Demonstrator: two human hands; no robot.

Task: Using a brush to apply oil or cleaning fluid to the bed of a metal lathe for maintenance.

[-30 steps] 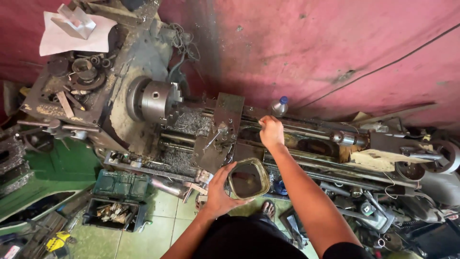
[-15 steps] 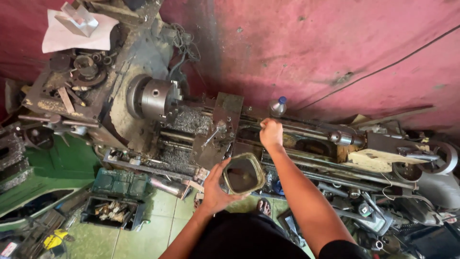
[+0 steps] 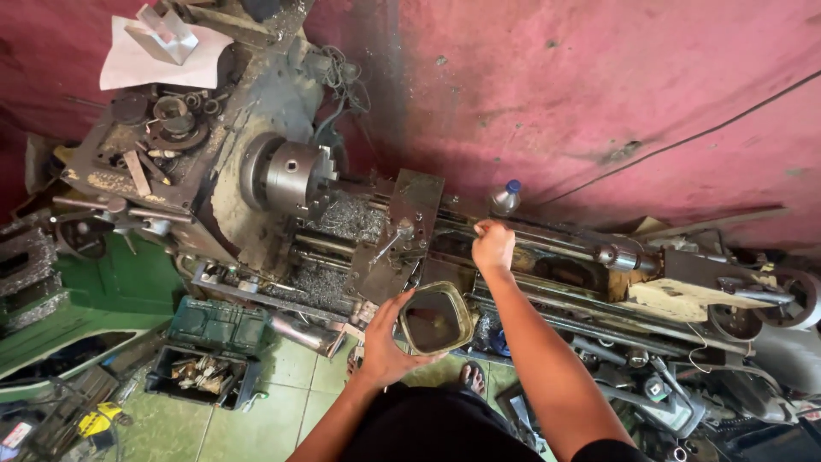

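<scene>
I stand over an old grimy metal lathe (image 3: pixel 256 214) seen from above. My left hand (image 3: pixel 386 342) grips the rim of a squarish metal tin (image 3: pixel 434 318) with dark liquid inside, held in front of the lathe bed. My right hand (image 3: pixel 493 245) reaches over the bed behind the carriage (image 3: pixel 402 235), fingers closed on a thin object I cannot make out. The round chuck (image 3: pixel 295 178) sits to the left, with metal shavings (image 3: pixel 355 218) heaped below it.
A pink wall (image 3: pixel 556 94) runs behind the lathe. A small bottle with a blue cap (image 3: pixel 505 198) stands by the wall. The tailstock (image 3: pixel 684 282) lies to the right. An open green tool case (image 3: pixel 205 351) sits on the green tiled floor. Paper and tools lie on the headstock (image 3: pixel 154 111).
My left hand has lifted the tin slightly higher and nearer the bed. My right hand stays at the same spot on the bed.
</scene>
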